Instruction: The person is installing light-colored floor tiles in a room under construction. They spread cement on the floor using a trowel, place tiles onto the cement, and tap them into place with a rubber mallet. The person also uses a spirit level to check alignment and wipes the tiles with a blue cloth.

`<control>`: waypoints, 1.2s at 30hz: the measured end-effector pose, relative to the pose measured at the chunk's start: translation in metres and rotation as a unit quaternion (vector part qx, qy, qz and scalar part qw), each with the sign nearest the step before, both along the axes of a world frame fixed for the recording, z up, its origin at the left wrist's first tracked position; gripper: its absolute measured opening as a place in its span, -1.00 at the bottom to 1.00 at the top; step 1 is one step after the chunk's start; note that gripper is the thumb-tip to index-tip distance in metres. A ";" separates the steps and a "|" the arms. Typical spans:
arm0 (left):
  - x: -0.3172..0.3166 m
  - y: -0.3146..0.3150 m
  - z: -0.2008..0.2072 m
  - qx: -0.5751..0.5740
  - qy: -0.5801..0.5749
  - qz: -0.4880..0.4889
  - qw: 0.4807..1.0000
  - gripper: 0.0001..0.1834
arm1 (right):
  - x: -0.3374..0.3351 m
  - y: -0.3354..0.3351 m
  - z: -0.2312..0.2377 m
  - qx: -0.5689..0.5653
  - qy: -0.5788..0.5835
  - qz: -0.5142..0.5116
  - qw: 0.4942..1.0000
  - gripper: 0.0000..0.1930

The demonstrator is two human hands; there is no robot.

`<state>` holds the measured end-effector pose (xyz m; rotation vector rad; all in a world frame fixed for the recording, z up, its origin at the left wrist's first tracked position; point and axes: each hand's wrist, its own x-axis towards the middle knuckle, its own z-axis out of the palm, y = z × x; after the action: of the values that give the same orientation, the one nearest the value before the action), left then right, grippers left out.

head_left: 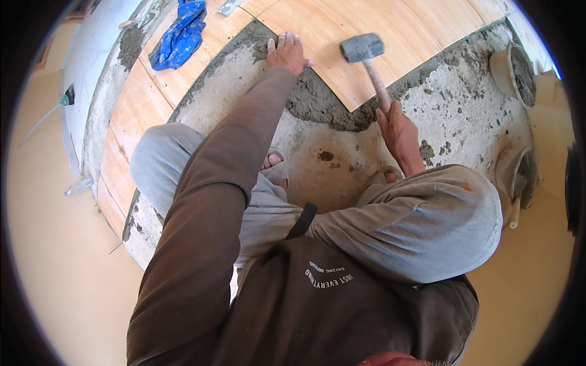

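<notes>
My right hand (401,135) is closed around the handle of a mallet (362,47) with a dark, blocky head. The head is over the corner of a wood-look tile (326,52); whether it touches the surface I cannot tell. My left hand (287,55) lies with its fingers apart at the tile's left edge, the thumb pointing right. Wet grey mortar (317,100) shows along the tile's near edge and beneath my left wrist. Bare concrete (329,165) lies between my feet as I squat.
More wood-look tiles (143,100) run down the left, with a crumpled blue cloth or glove (180,39) on them. Two mortar-smeared buckets (502,70) stand at the right, a wooden handle (514,213) by the nearer one. A clear plastic bottle (79,186) lies far left.
</notes>
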<state>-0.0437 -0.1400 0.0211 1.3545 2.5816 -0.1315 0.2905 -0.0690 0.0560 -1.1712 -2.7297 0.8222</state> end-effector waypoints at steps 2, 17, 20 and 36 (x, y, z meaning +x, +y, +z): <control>0.001 0.002 0.002 0.001 -0.004 -0.006 1.000 -0.02 | -0.004 0.008 0.034 -0.106 0.045 -0.058 0.992 -0.67; -0.003 0.006 0.002 0.042 0.003 0.002 0.999 -0.05 | -0.030 0.004 0.054 -0.062 0.082 0.017 0.995 -0.67; 0.006 0.001 -0.005 0.045 -0.008 0.001 0.999 -0.07 | -0.036 -0.001 0.066 0.056 0.259 0.035 0.964 -0.67; 0.007 0.006 0.004 0.022 -0.008 0.012 1.000 -0.08 | -0.019 0.011 -0.004 -0.038 0.084 0.014 0.996 -0.66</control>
<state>-0.0366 -0.1341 0.0249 1.3333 2.6002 -0.0602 0.2711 -0.0582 0.0520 -1.0273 -2.6054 0.9889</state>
